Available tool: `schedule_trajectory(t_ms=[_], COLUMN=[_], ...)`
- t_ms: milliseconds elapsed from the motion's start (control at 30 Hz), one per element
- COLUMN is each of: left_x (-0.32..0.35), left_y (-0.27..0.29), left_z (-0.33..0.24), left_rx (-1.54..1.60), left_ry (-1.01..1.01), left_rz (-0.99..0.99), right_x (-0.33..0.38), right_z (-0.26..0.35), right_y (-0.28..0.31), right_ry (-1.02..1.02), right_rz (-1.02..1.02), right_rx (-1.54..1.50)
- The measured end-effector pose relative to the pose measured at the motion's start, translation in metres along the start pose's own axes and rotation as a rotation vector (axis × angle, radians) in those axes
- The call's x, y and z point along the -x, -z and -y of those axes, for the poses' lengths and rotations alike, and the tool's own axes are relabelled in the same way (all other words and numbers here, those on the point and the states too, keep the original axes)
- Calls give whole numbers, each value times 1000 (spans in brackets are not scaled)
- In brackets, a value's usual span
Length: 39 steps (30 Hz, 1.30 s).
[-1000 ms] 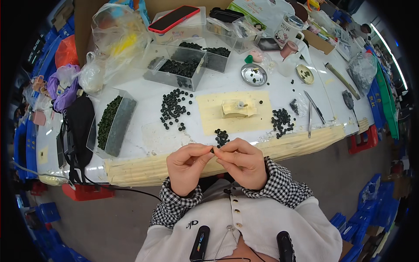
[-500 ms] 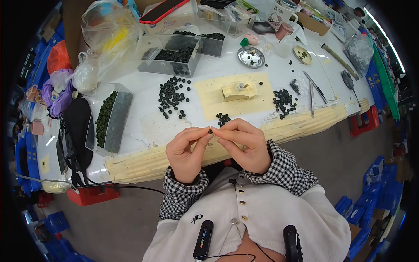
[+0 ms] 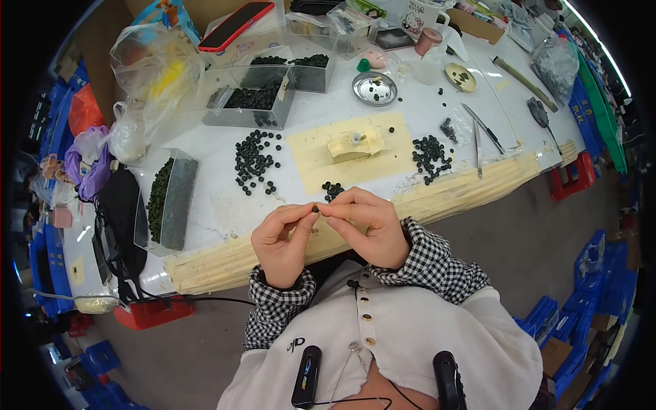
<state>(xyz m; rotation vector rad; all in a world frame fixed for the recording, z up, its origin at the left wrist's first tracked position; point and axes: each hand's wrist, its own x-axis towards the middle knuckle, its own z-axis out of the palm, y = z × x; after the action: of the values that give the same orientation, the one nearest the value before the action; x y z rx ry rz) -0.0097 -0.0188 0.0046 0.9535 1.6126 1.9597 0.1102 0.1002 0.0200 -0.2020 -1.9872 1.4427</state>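
Note:
Between the pinched fingertips of both hands is one small dark round part [image 3: 315, 209], above the table's front edge. My left hand [image 3: 281, 240] grips it from the left, thumb and forefinger closed. My right hand [image 3: 365, 227] meets it from the right in the same pinch. Its finer shape is mostly covered by the fingers. Just beyond the hands lies a small cluster of black round parts [image 3: 333, 190]. Farther back, a taped block with a short upright peg [image 3: 354, 145] sits on a sheet of yellowish tape [image 3: 306, 160].
Loose black parts form a left pile [image 3: 253, 160] and a right pile [image 3: 430, 158]. Clear bins stand at the left [image 3: 179, 205] and back [image 3: 279, 109]. Tweezers [image 3: 477, 150], a black pen-like tool [image 3: 486, 130] and a round metal dish [image 3: 374, 89] lie right and behind. Taped padding [image 3: 471, 188] lines the front edge.
The view has shifted, so the table items sit slightly farther left in the picture. Both hands keep their pinch on the small part, which seems slightly turned.

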Motion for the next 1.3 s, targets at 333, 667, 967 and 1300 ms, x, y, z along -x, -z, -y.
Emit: schedule_trajectory(t_ms=[333,667,967,1300], left_x=[-1,-1,1,-18], left_y=[-2,-3,-8,-33], left_z=[-1,2,-10,-26], left_rx=[-21,-50,-151,-20], left_ry=[29,14,-34,42], left_rz=[8,-31,-28,49], right_x=[-1,-1,-1,-13], right_z=[-12,-12,-16,-2], right_y=[2,-2,3,46], right_ry=[19,56,-38,-76], right_rz=[-7,-49,-11,117], right_rx=[-36,-12,-187,-168])
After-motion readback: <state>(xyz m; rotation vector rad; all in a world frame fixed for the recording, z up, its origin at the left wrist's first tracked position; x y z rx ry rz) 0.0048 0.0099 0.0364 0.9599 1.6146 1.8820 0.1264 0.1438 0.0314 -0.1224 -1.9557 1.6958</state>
